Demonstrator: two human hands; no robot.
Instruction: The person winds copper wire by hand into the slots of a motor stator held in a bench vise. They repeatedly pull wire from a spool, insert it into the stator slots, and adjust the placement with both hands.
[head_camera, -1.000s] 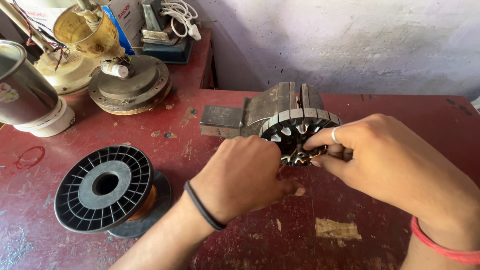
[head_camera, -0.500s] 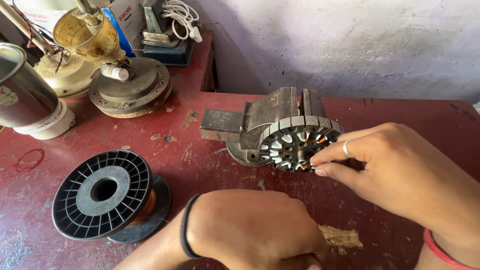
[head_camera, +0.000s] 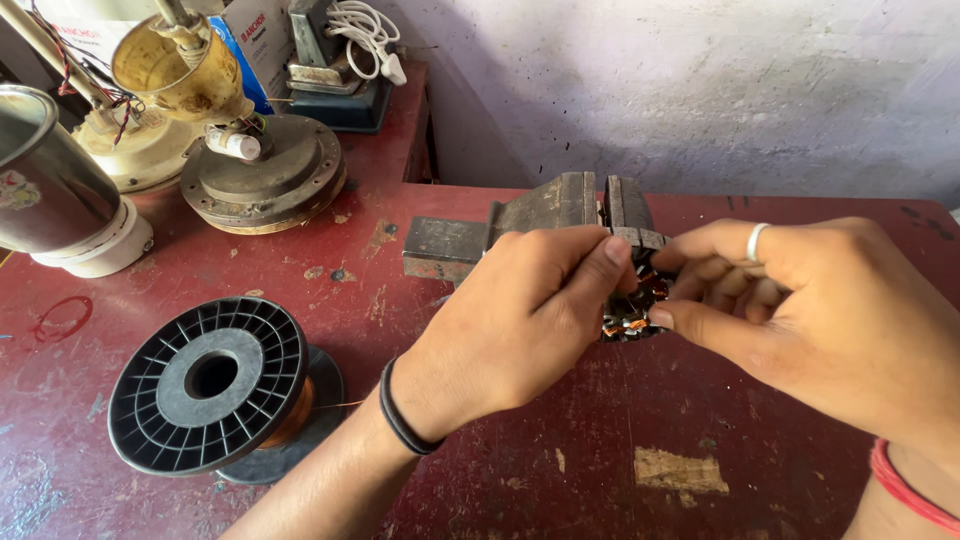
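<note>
We see both hands meeting over a slotted metal stator core (head_camera: 632, 300) clamped in a small grey bench vise (head_camera: 540, 225), at centre frame. The left hand (head_camera: 520, 325) comes in from 7 o'clock, its grip pressed on the core's left face, thumb tip against the top rim. The right hand (head_camera: 830, 310) comes in from 4 o'clock, fingers curled, grip pinching at the core's right edge; we cannot tell whether it pinches wire or the core itself. So the core sits right between the two grips, at 3 o'clock of the left one and 9 o'clock of the right one, mostly hidden by them.

What shows of the core: dark, ring-shaped, laminated rim in pale grey segments on top, teeth with bits of copper-orange winding between them.

A black band sits on the left wrist, a silver ring (head_camera: 756, 241) on a right finger, a red band on the right wrist.

At 8 o'clock of the core, well apart, a black plastic spool (head_camera: 210, 385) with copper wire lies flat on the worn red bench (head_camera: 600, 470). At 10 o'clock lies a round metal motor cover (head_camera: 265, 175), a steel cup (head_camera: 50, 190) further left.
</note>
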